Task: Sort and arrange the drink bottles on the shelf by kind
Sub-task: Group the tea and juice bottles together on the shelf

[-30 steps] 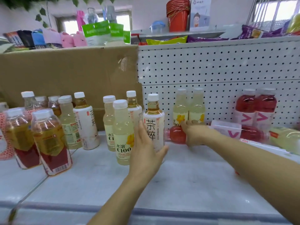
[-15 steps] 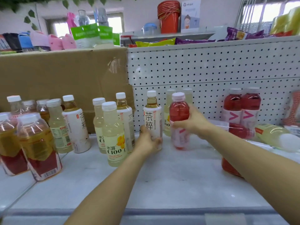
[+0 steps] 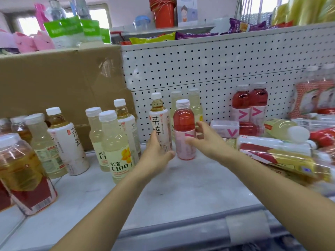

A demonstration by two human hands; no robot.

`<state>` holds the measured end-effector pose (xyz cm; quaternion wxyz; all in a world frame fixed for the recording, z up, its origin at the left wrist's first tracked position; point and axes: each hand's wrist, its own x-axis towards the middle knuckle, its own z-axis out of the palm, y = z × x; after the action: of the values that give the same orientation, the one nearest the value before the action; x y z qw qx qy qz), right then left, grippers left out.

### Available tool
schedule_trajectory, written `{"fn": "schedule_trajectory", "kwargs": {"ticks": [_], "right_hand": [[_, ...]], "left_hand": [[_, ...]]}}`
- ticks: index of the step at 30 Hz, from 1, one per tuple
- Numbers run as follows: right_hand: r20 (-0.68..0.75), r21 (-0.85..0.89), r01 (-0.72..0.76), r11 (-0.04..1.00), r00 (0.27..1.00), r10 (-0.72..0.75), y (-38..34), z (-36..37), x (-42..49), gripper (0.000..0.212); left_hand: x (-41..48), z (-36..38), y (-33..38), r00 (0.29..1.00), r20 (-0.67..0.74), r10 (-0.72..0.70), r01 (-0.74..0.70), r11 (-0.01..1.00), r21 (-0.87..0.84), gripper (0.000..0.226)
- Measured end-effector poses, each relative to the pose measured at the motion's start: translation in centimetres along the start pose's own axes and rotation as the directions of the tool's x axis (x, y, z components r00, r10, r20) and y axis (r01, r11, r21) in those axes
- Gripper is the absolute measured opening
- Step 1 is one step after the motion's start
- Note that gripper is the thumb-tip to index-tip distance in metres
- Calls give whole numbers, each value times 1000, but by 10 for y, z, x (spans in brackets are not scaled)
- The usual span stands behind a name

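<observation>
On white shelf (image 3: 181, 192), centre, in front of white pegboard back panel (image 3: 199, 69): clear plastic red drink bottle (image 3: 183, 122) w/ white cap and pink label stands upright, base on the shelf. Just beside it, on its left, stands a clear plastic amber tea bottle (image 3: 159, 122) w/ white cap and white label, also upright. Whether the two touch: cannot tell.

Left hand (image 3: 156, 153) grips the tea bottle at its lower part. Thumb is curled across the front near the base; fingers wrap behind, tips hidden. Right hand (image 3: 205, 142) brackets the red drink bottle at label level. Fingers (image 3: 200, 126) are spread and fairly straight at the bottle's right rear, thumb tip at the front of the pink label. Firm contact: cannot tell.

Behind the pair: two pale yellow plastic bottles (image 3: 194, 105), upright against the panel. Left of centre: yellow C100 bottles (image 3: 116, 142) clustered w/ more white-label tea bottles (image 3: 68, 142), in front of a brown cardboard box (image 3: 54, 78). Right, at back: two upright red bottles (image 3: 241, 104) w/ white-and-pink labels, side by side. Between those and the right hand: a lying red bottle (image 3: 233, 131), on its side. Far right: misc. bottles lying in a heap, partly blurred.
</observation>
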<state>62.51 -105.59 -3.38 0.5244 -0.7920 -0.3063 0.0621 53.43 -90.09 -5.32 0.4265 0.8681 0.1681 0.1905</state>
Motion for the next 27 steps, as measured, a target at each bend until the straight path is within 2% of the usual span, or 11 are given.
{"fn": "schedule_trajectory", "kwargs": {"ticks": [3,5,8,12,15,17,19,23,25,27], "right_hand": [[-53,-182,70,981,995,-81,16,-23,-34,74],[-38,-330,146,933,985,-168,14,-41,-51,68],[-44,-578,144,803,977,-207,23,-91,-73,52],[-57,-732,-16,681,998,-38,43,-167,-100,45],[-3,-787,-50,615,997,77,58,-212,-116,47],[101,-792,-11,610,984,148,68,-228,-124,52],[179,-749,33,662,972,155,77,-233,-129,54],[176,-559,70,827,984,35,82,-238,-126,56],[141,-449,124,885,988,-67,74,-240,-120,46],[67,-335,216,917,976,-206,63,-243,-111,34]], "left_hand": [[-39,11,20,984,44,172,-175,982,66,89],[-59,16,28,954,67,291,-298,942,154,84],[-74,52,51,901,144,409,-433,869,240,79],[-60,118,97,800,228,555,-600,734,318,78],[-40,163,124,755,388,529,-656,616,436,89],[-30,180,133,767,468,439,-641,564,521,96],[-23,186,134,785,471,402,-619,538,572,99],[-31,182,134,792,385,474,-608,553,570,82],[-39,176,133,826,253,503,-552,634,541,72],[-47,167,131,871,66,487,-463,769,441,66]]}}
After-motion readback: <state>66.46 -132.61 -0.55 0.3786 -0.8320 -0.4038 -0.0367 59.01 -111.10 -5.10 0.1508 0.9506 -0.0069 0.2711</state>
